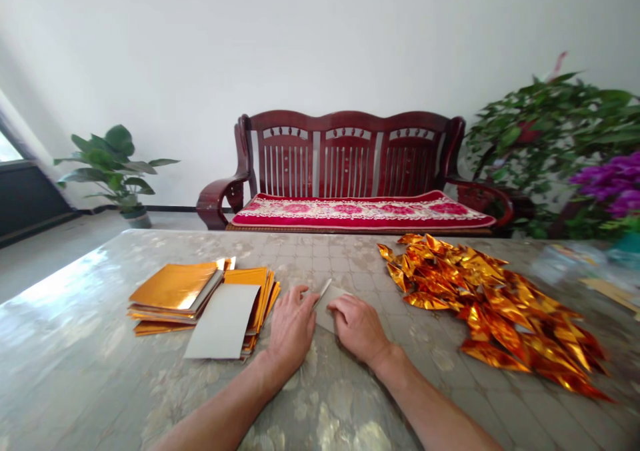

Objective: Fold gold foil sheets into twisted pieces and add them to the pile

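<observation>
Between my two hands, low over the table, is a sheet of paper [325, 317] with its pale grey side showing and one edge lifted. My left hand [293, 325] pinches its left part between thumb and fingers. The right part is under the curled fingers of my right hand [361, 327]. Both hands partly hide the sheet. To the left lie stacks of gold foil paper [173, 285], with one sheet grey side up [223, 324] on the nearer stack. A heap of folded gold foil pieces [480, 297] spreads out to the right.
A patterned cover lies over the table [100, 384]. Clear plastic bags [565, 264] rest at its right end. Behind it stand a dark red wooden bench [345, 151] with a floral cushion [365, 211], a potted plant [117, 164] and leafy greenery [545, 124] with purple flowers [613, 184].
</observation>
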Tool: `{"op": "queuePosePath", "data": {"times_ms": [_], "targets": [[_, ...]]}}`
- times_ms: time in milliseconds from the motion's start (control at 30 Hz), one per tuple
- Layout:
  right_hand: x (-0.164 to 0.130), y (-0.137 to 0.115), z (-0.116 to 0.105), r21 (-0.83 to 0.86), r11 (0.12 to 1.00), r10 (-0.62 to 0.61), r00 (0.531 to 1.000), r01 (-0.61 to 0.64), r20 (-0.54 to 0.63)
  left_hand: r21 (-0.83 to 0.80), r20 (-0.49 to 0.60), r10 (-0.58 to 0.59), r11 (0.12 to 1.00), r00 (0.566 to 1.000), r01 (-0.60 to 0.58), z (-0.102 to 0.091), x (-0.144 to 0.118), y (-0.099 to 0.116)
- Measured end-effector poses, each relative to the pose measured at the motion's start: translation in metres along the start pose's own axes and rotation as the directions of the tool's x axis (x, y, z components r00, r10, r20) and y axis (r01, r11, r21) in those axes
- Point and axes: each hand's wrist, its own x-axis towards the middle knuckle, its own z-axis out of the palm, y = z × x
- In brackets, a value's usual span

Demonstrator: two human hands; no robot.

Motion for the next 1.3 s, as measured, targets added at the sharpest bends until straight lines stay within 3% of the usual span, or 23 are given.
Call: {"op": "queuePosePath", "data": {"times_ms": [133, 333, 567, 800, 1067, 1200, 1300], "targets": [[0.000, 0.001, -0.001, 0.013, 0.999, 0.044, 0.997, -0.044, -0.060, 0.077, 0.009, 0.044, 0.996, 0.999, -0.045, -0.002, 0.000, -0.002], [0.002, 0.006, -0.001, -0.112, 0.993, 0.044, 0.998, -0.048, -0.033, 0.138, 0.075, 0.116, 0.983, 0.990, -0.125, 0.001, 0.002, -0.004], [0.009, 0.019, -0.007, -0.150, 0.950, 0.254, 0.957, -0.274, -0.139, 0.130, 0.099, 0.174, 0.974, 0.980, -0.186, 0.000, -0.001, -0.001], [0.014, 0.028, -0.006, -0.208, 0.939, 0.262, 0.962, -0.273, -0.080, 0.081, 0.129, 0.196, 0.975, 0.972, -0.207, 0.000, 0.000, 0.000], [0.016, 0.031, -0.004, -0.037, 0.949, 0.307, 0.945, -0.313, -0.111, -0.072, 0.079, 0.047, 0.997, 0.996, -0.041, 0.002, 0.003, 0.000], [0.016, 0.037, -0.001, 0.165, 0.911, 0.393, 0.916, -0.377, -0.076, -0.198, 0.020, 0.011, 0.980, 1.000, -0.007, 0.010, 0.003, -0.005], [0.016, 0.044, 0.004, 0.341, 0.868, 0.397, 0.917, -0.360, -0.044, -0.253, -0.030, 0.014, 0.967, 0.999, -0.021, 0.012, 0.002, -0.007]]}}
